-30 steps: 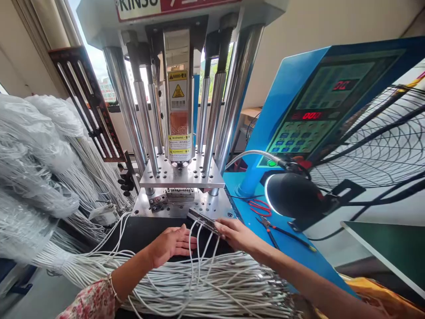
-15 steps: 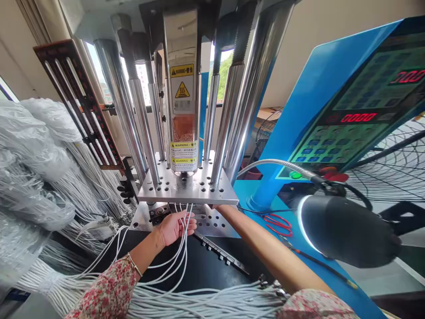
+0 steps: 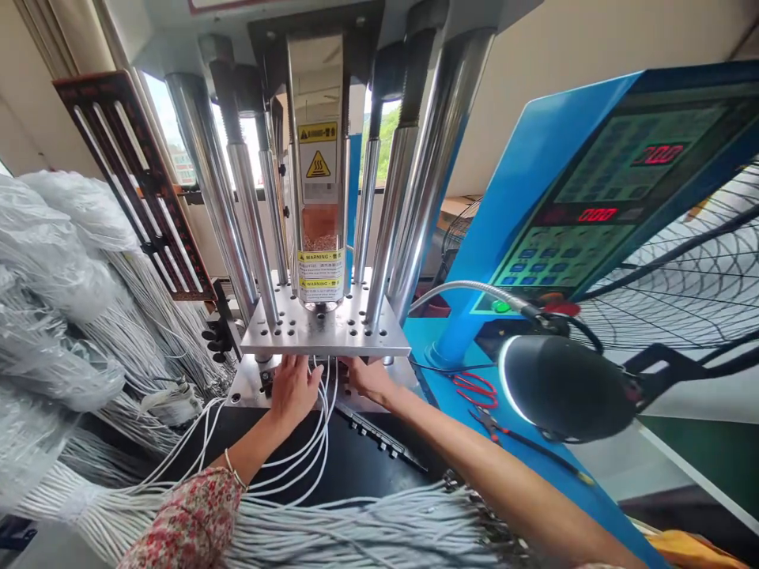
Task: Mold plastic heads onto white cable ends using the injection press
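Note:
Both hands reach in below the upper steel plate point(image 3: 323, 341) of an upright press. My left hand point(image 3: 295, 393) is back-up beside the white cables point(image 3: 325, 427), its fingers stretched forward and the thumb apart; the fingertips go out of sight under the plate. On the other side of the cables, my right hand point(image 3: 368, 381) has its fingers bent in under the same plate, mostly hidden. What they touch there cannot be made out. The cables run from between the hands down to the left. Beneath lies the lower steel plate point(image 3: 243, 389) with holes.
A black slotted bar point(image 3: 383, 439) lies in front of the press. White cable bundles point(image 3: 349, 533) fill the foreground and left side. To the right are a blue control panel point(image 3: 598, 213), a black lamp point(image 3: 569, 387), red-handled pliers point(image 3: 489, 423) and a wire fan guard point(image 3: 681, 261).
My left hand has turned from palm-up under the cables to back-up and moved forward to the plate. My right hand has drawn back slightly, showing more of itself. The view has shifted a little.

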Demonstrator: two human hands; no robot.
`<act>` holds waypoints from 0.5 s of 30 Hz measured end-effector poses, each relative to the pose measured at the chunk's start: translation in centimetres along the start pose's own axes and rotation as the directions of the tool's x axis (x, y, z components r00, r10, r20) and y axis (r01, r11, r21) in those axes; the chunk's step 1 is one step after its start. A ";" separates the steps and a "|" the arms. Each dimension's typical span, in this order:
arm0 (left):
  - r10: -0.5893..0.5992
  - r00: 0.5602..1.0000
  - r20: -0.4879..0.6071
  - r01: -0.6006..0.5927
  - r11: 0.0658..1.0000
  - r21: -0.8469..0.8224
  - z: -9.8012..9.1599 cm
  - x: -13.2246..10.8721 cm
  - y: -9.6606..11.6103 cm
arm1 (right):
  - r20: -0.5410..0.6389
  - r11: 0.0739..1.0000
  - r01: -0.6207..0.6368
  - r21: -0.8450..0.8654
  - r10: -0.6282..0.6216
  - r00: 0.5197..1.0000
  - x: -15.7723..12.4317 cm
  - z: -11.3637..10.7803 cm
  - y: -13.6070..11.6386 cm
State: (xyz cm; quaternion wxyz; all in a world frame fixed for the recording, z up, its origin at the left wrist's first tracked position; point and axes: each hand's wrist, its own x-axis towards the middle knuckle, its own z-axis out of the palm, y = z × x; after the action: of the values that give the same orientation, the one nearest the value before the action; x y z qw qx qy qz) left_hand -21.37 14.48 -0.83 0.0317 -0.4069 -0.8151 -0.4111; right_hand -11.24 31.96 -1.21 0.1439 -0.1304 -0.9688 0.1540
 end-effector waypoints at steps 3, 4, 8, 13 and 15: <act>0.226 0.974 0.013 -0.216 0.907 0.362 1.2 0.1 -0.2 | 0.050 0.999 0.034 -0.008 -0.033 0.998 -0.8 1.0 -0.1; 0.230 0.973 0.019 -0.218 0.889 0.402 1.5 0.1 -0.3 | 0.056 0.999 0.040 0.006 -0.040 0.998 -1.0 1.2 -0.1; 0.167 0.985 0.034 -0.171 0.954 0.246 1.0 -0.4 0.3 | 0.036 0.995 0.033 0.097 -0.036 0.999 -0.8 1.2 -0.5; -0.088 0.993 0.072 0.110 0.905 -0.411 -4.4 -7.2 3.5 | -0.112 0.962 -0.039 0.270 0.072 0.991 -3.0 -1.1 -0.9; -0.354 0.873 0.335 0.487 0.673 -0.557 -7.0 -12.0 4.0 | -0.184 0.921 -0.093 0.377 0.173 0.967 -6.2 -2.5 0.0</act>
State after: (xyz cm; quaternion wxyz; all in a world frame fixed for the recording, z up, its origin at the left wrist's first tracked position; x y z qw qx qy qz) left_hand -12.57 3.32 1.73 -0.2825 -0.2328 -0.7018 -0.6111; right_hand -4.69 30.81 -0.42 0.2581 -0.1832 -0.8908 0.3261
